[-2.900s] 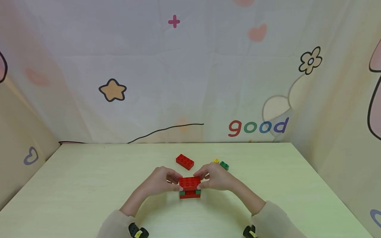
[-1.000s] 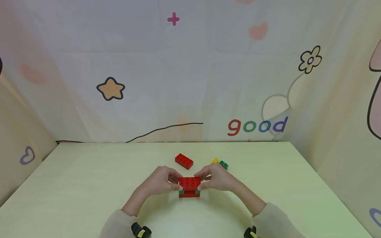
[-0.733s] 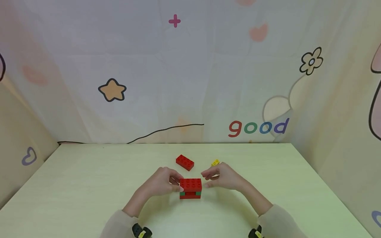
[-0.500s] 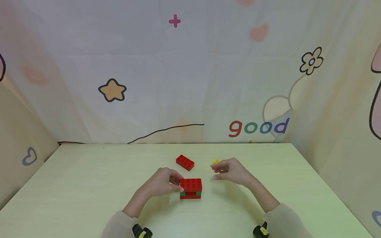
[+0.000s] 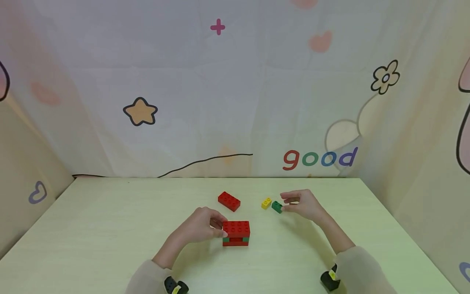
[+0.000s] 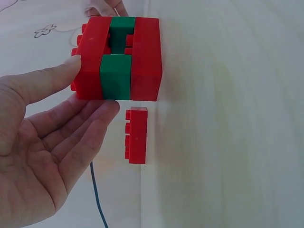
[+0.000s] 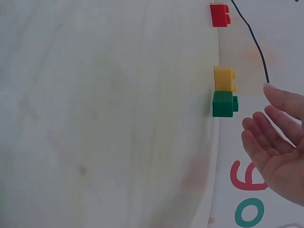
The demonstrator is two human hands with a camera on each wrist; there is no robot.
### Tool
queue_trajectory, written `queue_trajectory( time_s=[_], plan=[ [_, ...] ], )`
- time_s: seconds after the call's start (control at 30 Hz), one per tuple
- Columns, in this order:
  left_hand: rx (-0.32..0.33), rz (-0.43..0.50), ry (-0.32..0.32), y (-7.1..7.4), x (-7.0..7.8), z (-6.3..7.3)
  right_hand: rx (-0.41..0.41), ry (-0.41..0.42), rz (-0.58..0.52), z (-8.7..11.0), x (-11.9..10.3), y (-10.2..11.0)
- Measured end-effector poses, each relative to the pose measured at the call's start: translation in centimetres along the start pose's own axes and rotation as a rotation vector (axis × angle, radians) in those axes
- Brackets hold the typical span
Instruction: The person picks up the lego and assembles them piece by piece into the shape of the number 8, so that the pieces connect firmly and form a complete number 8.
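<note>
A small stack of toy bricks (image 5: 236, 233) stands on the table in front of me: a red brick on top, green bricks at both ends in the middle, red below. My left hand (image 5: 203, 224) pinches its left end between thumb and fingers; the left wrist view shows the thumb (image 6: 52, 78) at the studded top brick. My right hand (image 5: 302, 204) hovers with parted, loosely bent fingers over the right side, holding nothing. Its thumb overlaps the edge of a small green brick (image 5: 277, 207). Beside that brick lies a small yellow brick (image 5: 266, 203).
A loose red brick (image 5: 229, 201) lies behind the stack, left of the yellow one. All of these are on a pale wooden table (image 5: 121, 220). A printed cloth (image 5: 183, 90) hangs as a wall along the table's back edge.
My right hand has let go of the stack and moved right and back to the green brick, uncovering the yellow one. The left hand has kept its grip on the stack.
</note>
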State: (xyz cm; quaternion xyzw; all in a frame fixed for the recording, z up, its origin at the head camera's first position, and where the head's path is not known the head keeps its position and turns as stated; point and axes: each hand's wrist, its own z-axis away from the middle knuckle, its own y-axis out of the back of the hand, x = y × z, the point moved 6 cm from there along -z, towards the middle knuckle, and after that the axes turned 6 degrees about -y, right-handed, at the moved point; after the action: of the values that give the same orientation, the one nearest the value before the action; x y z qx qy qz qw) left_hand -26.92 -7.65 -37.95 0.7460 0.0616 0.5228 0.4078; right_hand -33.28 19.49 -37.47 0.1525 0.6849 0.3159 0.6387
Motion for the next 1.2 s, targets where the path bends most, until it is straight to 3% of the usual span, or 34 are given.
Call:
queue_trajectory(
  time_s=[0.5,0.77,1.2],
  plan=[
    [-0.007,-0.003,0.026,0.0,0.0,0.0,-0.162,0.021,0.089,-2.1,0.8,-1.4],
    [-0.006,-0.002,0.019,0.1,0.1,0.1,-0.186,-0.031,0.115,-2.7,0.7,-2.0],
    [-0.005,0.007,0.014,0.0,-0.1,0.1,-0.226,-0.046,0.146,-2.8,0.9,-2.0]
  ],
)
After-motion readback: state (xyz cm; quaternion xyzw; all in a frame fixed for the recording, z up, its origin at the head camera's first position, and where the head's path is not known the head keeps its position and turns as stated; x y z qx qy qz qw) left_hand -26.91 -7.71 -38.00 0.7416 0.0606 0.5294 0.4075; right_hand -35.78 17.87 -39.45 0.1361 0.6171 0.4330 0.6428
